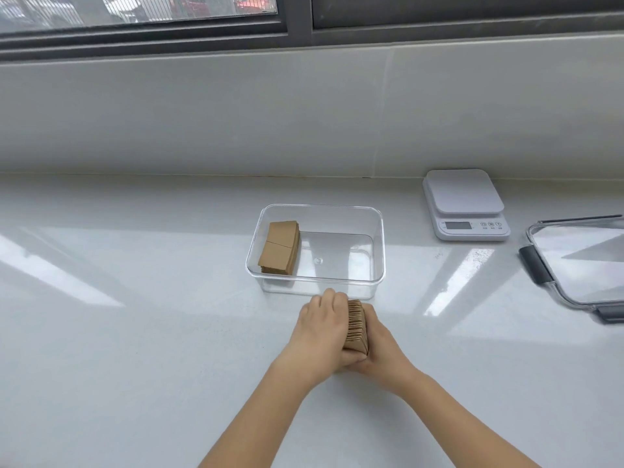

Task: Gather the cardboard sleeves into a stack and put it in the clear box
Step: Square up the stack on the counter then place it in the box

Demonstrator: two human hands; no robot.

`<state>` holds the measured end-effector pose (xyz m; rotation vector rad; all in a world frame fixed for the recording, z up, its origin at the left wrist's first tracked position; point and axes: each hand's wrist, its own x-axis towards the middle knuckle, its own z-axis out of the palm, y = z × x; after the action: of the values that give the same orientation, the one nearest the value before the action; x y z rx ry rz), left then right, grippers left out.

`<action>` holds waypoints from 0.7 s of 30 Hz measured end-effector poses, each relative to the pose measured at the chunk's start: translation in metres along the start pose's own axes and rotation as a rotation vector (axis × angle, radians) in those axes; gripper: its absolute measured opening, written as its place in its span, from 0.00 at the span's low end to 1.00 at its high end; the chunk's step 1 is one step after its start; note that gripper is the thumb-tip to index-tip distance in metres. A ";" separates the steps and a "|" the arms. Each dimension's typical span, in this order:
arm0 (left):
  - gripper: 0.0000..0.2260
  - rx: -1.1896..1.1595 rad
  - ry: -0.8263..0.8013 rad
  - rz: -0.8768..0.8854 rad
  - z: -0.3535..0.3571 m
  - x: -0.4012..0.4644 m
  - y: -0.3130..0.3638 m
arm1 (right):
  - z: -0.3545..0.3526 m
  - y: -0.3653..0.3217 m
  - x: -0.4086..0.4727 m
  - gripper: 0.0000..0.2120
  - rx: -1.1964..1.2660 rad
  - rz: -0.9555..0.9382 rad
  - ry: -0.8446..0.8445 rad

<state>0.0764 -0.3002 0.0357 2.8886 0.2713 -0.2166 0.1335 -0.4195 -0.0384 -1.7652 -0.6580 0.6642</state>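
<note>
A stack of brown cardboard sleeves (pixel 356 324) stands on edge on the white counter, pressed between my two hands. My left hand (pixel 320 327) grips its left face and my right hand (pixel 380 342) grips its right face. Just beyond them sits the clear box (pixel 380 251), open on top. Another stack of cardboard sleeves (pixel 280 248) leans against the box's left wall inside. The right part of the box floor is bare.
A white kitchen scale (pixel 466 204) stands at the back right. The clear lid (pixel 580 265) with grey clips lies at the right edge. A tiled wall and a window run along the back of the counter.
</note>
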 end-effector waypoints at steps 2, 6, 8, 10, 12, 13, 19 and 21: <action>0.32 -0.116 -0.012 0.003 -0.001 0.001 -0.005 | -0.001 -0.006 0.001 0.35 0.060 0.029 -0.022; 0.43 -0.719 -0.170 -0.050 -0.017 -0.005 -0.024 | -0.003 -0.026 -0.007 0.29 0.214 0.070 -0.047; 0.48 -0.953 -0.183 -0.090 -0.027 -0.010 -0.033 | -0.010 -0.042 -0.007 0.30 0.360 0.099 -0.093; 0.46 -1.154 -0.118 -0.164 -0.033 -0.013 -0.036 | -0.021 -0.059 -0.004 0.33 0.504 0.123 -0.130; 0.40 -1.326 -0.082 -0.240 -0.036 -0.016 -0.033 | -0.030 -0.074 0.000 0.33 0.557 0.140 -0.155; 0.34 -1.380 -0.082 -0.255 -0.037 -0.017 -0.030 | -0.034 -0.080 0.001 0.33 0.555 0.151 -0.167; 0.19 -1.555 -0.129 -0.340 -0.039 -0.013 -0.023 | -0.038 -0.096 0.003 0.20 0.535 0.242 -0.228; 0.24 -1.550 -0.159 -0.370 -0.038 -0.010 -0.022 | -0.037 -0.099 0.006 0.19 0.473 0.266 -0.226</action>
<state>0.0673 -0.2718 0.0689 1.2750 0.5903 -0.1666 0.1530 -0.4135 0.0650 -1.3546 -0.3736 1.1157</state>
